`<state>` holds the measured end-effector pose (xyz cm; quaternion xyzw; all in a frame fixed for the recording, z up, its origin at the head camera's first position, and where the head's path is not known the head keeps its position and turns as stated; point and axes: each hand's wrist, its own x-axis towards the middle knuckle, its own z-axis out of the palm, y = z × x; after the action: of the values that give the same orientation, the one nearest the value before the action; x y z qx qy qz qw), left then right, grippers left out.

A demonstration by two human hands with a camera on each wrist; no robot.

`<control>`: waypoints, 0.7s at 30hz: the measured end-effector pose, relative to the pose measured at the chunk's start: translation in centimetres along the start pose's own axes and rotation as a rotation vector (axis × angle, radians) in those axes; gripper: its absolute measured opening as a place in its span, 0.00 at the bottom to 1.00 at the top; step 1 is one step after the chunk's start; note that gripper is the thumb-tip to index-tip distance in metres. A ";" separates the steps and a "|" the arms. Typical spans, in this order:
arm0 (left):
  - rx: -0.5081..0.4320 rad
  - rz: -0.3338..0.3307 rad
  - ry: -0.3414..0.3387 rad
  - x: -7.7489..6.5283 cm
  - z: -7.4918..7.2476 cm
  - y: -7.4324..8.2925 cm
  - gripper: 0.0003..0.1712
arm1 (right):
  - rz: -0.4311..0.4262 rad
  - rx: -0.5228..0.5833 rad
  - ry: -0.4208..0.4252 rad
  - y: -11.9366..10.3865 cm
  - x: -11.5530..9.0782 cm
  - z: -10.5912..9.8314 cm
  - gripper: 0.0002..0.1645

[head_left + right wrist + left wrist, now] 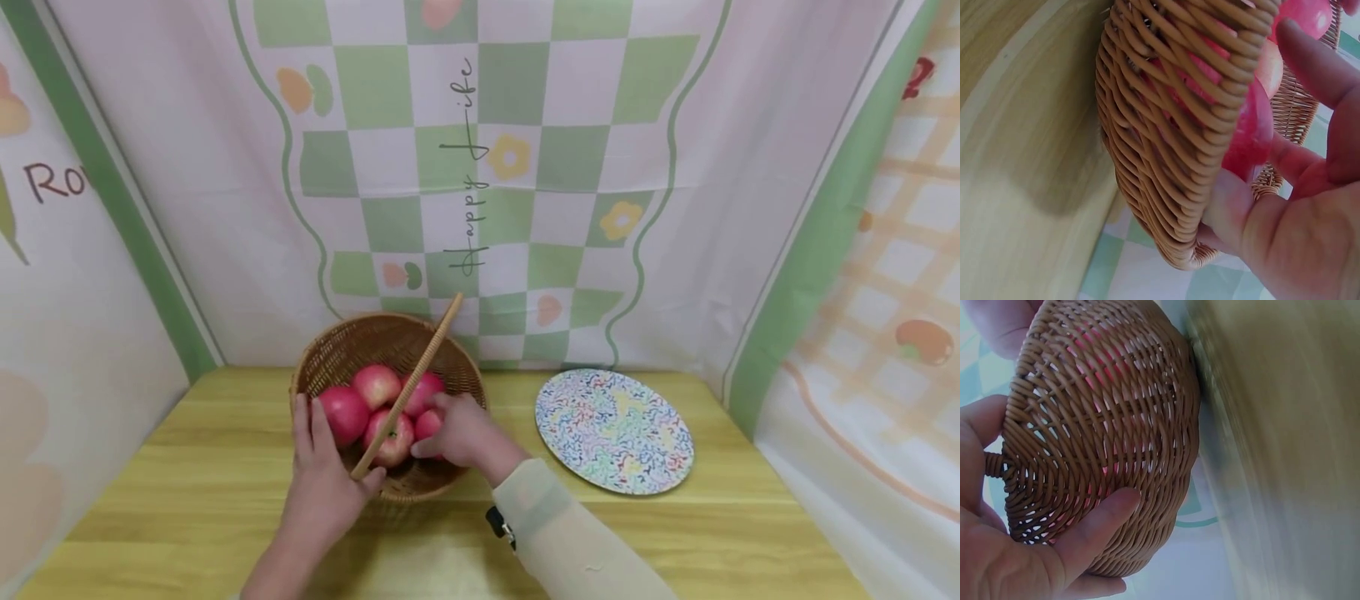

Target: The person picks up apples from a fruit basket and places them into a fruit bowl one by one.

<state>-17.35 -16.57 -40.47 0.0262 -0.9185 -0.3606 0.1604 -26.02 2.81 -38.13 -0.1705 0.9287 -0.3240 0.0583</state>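
Observation:
A brown wicker basket [330, 354] with an arched handle [429, 350] stands on the wooden table, holding several red apples [377, 386]. My left hand [326, 483] grips its front left rim near the handle's base. In the left wrist view, fingers lie along the woven wall of the basket [1104, 437]. Reaching into the basket's right side, my right hand [468, 433] has thumb and fingers around a red apple [427, 425]. The right wrist view shows the thumb beside that apple [1252, 134], just inside the rim; the weave partly hides the fruit.
To the basket's right lies a flat round plate [615, 429] with a multicoloured squiggle pattern. A checked green and white curtain [442, 167] hangs close behind the basket. Printed cloth walls flank the wooden table [187, 467] on both sides.

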 end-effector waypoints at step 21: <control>-0.126 -0.145 -0.128 0.3 -0.7 -0.2 0.76 | 0.000 -0.017 0.131 0.7 0.5 1.2 0.32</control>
<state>-17.39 -17.18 -40.07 0.0593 -0.8981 -0.4291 0.0764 -26.46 2.45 -39.46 -0.1495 0.9333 -0.3264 -0.0042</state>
